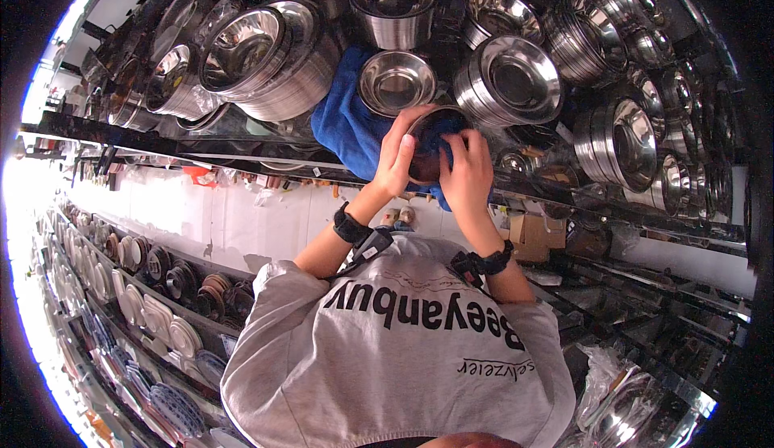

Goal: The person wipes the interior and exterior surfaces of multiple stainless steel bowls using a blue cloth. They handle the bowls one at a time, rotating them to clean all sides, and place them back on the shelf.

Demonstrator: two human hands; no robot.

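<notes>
My left hand (395, 157) grips a round metal bowl (425, 172) by its left side, thumb along the rim. My right hand (468, 167) reaches over the bowl's right side with bent fingers at its inside. Blue shows within the bowl near those fingertips; whether it is cloth or a reflection I cannot tell. A blue cloth (343, 109) lies on the shelf, running beneath and beside the bowl. Just beyond my hands, a shallow stainless steel bowl (397, 82) sits on or against the cloth.
Stacked steel bowls (393, 28) stand at the back, with another tilted stack (508, 82) close on the right and wide basins (266, 61) on the left. The dark shelf edge (272, 157) runs before me. Racks of plates (175, 327) stand at left; a cardboard box (535, 238) sits low right.
</notes>
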